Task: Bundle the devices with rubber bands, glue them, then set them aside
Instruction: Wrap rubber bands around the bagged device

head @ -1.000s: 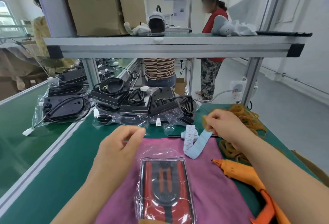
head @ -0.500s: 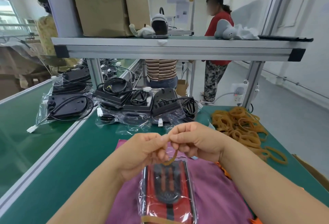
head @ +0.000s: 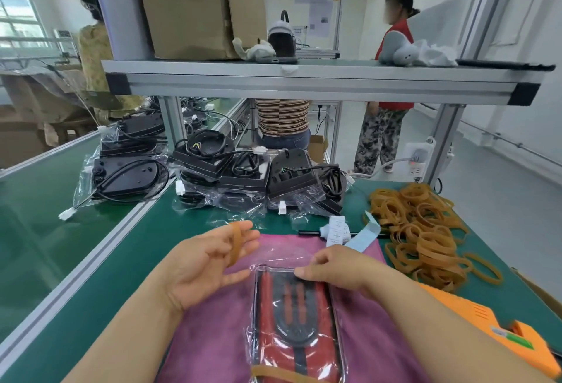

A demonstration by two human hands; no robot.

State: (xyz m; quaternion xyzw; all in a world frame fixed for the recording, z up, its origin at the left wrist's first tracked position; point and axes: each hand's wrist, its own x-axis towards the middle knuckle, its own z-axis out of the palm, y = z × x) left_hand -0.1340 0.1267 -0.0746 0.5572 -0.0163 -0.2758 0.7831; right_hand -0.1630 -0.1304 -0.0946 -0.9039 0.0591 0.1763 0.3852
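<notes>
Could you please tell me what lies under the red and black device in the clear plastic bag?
A pink-purple cloth spread on the green table. The red and black bagged device hides whatever else may lie beneath it.

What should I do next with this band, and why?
Probably stretch the band looped on your left hand over the far end of the device, where your right hand touches it. The near end already carries a second band; the far end looks unbanded.

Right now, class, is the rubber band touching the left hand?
Touching. The head view shows the rubber band looped round fingers of the left hand.
</notes>
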